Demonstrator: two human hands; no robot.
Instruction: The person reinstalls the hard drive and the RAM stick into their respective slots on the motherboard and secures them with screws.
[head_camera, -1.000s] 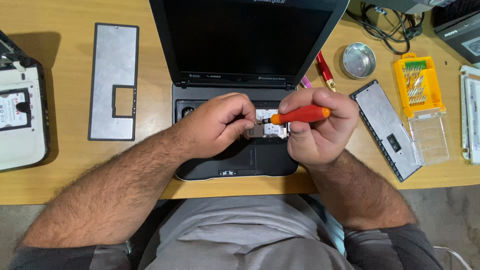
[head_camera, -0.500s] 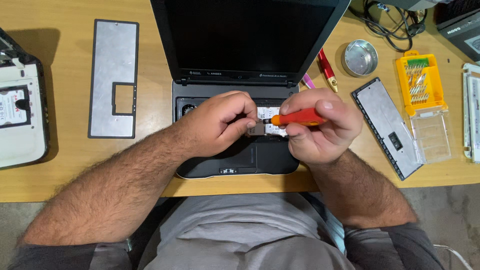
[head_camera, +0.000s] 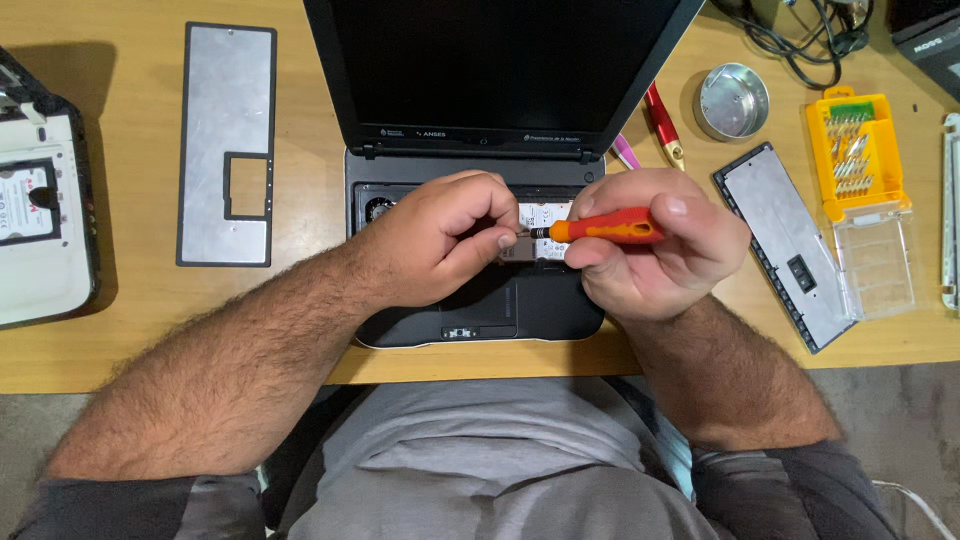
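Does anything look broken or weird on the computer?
Yes. The laptop has no keyboard: its insides show where keys belong. Two grey metal panels lie loose beside it. The right hand holds an orange screwdriver there.

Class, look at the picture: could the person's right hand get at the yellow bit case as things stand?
Probably yes. The yellow bit case lies open on the table beyond the right hand, with only the grey panel between them. But that hand holds the orange screwdriver, which it must put down first.

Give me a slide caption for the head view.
Right hand holds orange screwdriver over opened laptop; left hand steadies its tip.
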